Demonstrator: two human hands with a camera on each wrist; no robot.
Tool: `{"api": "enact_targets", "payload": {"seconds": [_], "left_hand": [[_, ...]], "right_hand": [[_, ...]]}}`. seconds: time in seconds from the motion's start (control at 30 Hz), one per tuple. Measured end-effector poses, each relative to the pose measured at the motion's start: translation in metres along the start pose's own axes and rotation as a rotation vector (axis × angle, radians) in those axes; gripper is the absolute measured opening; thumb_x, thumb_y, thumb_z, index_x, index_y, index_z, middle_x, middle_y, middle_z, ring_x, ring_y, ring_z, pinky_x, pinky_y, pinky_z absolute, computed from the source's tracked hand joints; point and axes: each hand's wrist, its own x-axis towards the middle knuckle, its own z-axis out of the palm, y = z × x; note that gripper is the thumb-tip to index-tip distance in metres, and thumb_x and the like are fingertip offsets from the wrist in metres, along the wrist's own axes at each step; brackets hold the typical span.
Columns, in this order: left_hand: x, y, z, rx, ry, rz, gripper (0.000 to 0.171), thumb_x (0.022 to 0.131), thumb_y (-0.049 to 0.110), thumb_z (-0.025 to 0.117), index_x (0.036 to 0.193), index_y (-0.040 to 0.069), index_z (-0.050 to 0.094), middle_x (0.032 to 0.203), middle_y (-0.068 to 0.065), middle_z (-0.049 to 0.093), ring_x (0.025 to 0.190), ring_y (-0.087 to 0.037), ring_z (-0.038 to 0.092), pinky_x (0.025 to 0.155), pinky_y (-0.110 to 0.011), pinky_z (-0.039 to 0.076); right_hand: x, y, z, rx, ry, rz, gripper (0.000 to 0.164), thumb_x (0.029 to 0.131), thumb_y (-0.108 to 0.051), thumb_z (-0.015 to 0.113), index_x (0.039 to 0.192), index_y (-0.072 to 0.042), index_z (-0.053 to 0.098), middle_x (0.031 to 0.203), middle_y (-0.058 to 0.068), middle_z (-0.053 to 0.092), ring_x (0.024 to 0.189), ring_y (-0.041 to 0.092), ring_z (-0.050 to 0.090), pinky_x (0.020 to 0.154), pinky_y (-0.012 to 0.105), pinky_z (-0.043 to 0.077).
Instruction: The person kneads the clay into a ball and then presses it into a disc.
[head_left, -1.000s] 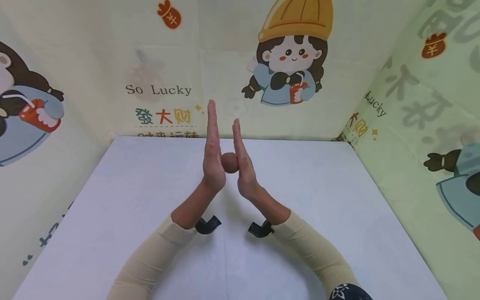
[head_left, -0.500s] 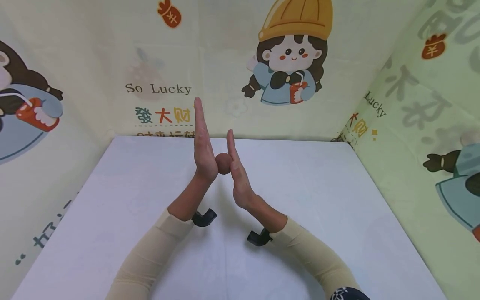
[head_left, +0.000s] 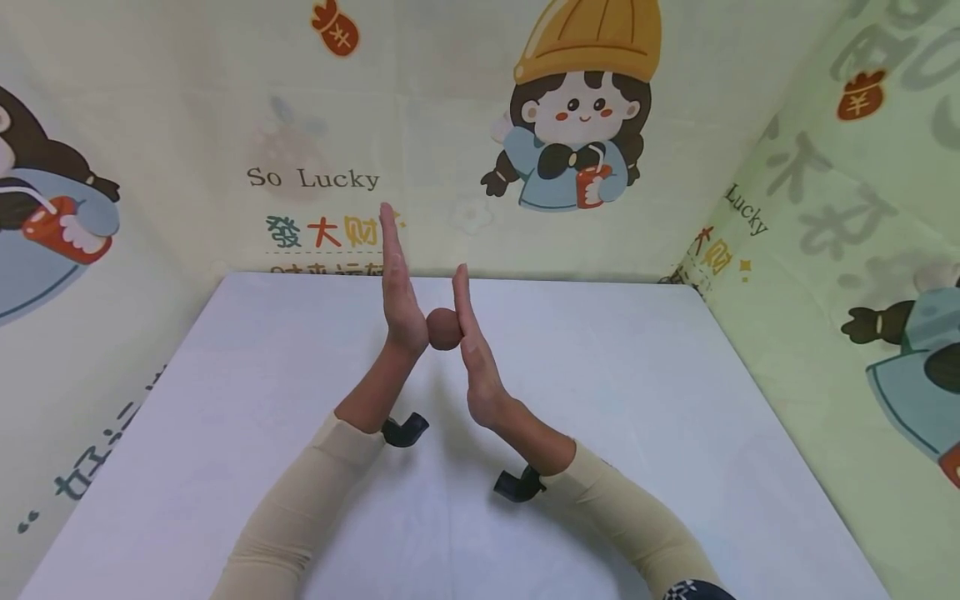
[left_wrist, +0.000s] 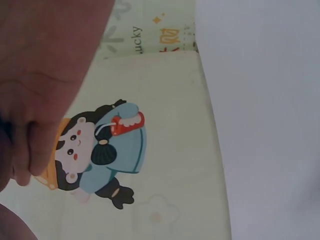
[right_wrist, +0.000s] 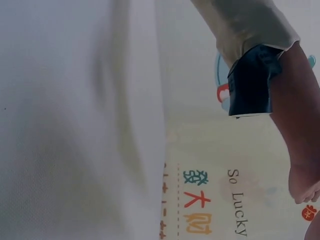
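Observation:
A small brown ball [head_left: 444, 329] is pressed between two facing, upright palms above the white table, in the head view. My left hand [head_left: 402, 296], fingers straight and pointing up, touches the ball's left side near the heel of the palm. My right hand [head_left: 480, 358], also straight-fingered, sits a little lower and touches the ball's right side higher up, near the base of its fingers. Only part of the left hand [right_wrist: 303, 182] shows at the right edge of the right wrist view. Skin fills the left side of the left wrist view, where details are dark.
A white table [head_left: 615, 400] lies beneath both arms. Cream printed cloth [head_left: 442, 125] with cartoon figures surrounds it at the back and sides. Black wrist mounts [head_left: 406, 430] stick out below both forearms, held over the tabletop.
The left hand has shifted left, while the right hand has slid lower. Between them the ball has moved slightly left, ending nearer the left palm's heel and further up the right hand.

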Motion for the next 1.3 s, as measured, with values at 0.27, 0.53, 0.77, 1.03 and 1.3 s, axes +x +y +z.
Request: {"api": "enact_targets", "payload": {"seconds": [0.27, 0.53, 0.77, 1.03, 1.3], "left_hand": [[0.0, -0.01, -0.007, 0.056, 0.011, -0.065, 0.071, 0.103, 0.027, 0.022, 0.168, 0.003, 0.008, 0.176, -0.004, 0.009, 0.159, -0.009, 0.007, 0.126, -0.033, 0.004], [-0.01, -0.018, -0.01, 0.077, -0.031, -0.117, 0.071, 0.104, 0.027, 0.024, 0.168, 0.004, 0.007, 0.177, -0.003, 0.004, 0.16, -0.01, 0.001, 0.125, -0.033, 0.0], [-0.017, -0.023, -0.007, 0.086, -0.121, -0.169, 0.071, 0.105, 0.028, 0.024, 0.169, 0.006, 0.005, 0.177, -0.003, -0.001, 0.159, -0.009, -0.003, 0.126, -0.036, -0.001], [-0.025, -0.028, -0.004, 0.075, -0.206, -0.233, 0.07, 0.105, 0.029, 0.021, 0.169, 0.008, 0.003, 0.177, -0.005, -0.003, 0.159, -0.008, -0.004, 0.126, -0.044, -0.004], [-0.038, -0.03, 0.0, 0.093, -0.264, -0.28, 0.07, 0.106, 0.035, 0.021, 0.17, 0.015, 0.002, 0.177, 0.003, -0.005, 0.158, -0.004, -0.007, 0.125, -0.051, -0.004]], "right_hand": [[0.001, -0.01, 0.0, -0.02, 0.003, -0.025, 0.092, 0.107, -0.066, 0.013, 0.164, 0.003, -0.008, 0.175, 0.005, -0.011, 0.161, 0.027, -0.01, 0.127, 0.048, -0.003], [0.004, -0.02, 0.002, -0.015, -0.006, -0.046, 0.09, 0.108, -0.063, 0.014, 0.164, 0.004, -0.008, 0.175, 0.007, -0.012, 0.16, 0.028, -0.011, 0.127, 0.049, -0.004], [0.006, -0.023, 0.0, -0.015, 0.012, -0.054, 0.091, 0.108, -0.063, 0.016, 0.164, 0.004, -0.007, 0.176, 0.006, -0.012, 0.16, 0.029, -0.011, 0.127, 0.049, -0.003], [0.01, -0.027, -0.004, -0.037, 0.043, -0.083, 0.091, 0.108, -0.063, 0.015, 0.164, 0.007, -0.005, 0.176, 0.009, -0.01, 0.161, 0.03, -0.009, 0.127, 0.05, -0.002], [0.016, -0.027, -0.01, -0.058, 0.081, -0.122, 0.091, 0.109, -0.061, 0.016, 0.162, 0.01, -0.003, 0.174, 0.018, -0.009, 0.161, 0.029, -0.006, 0.127, 0.051, -0.002]]}}
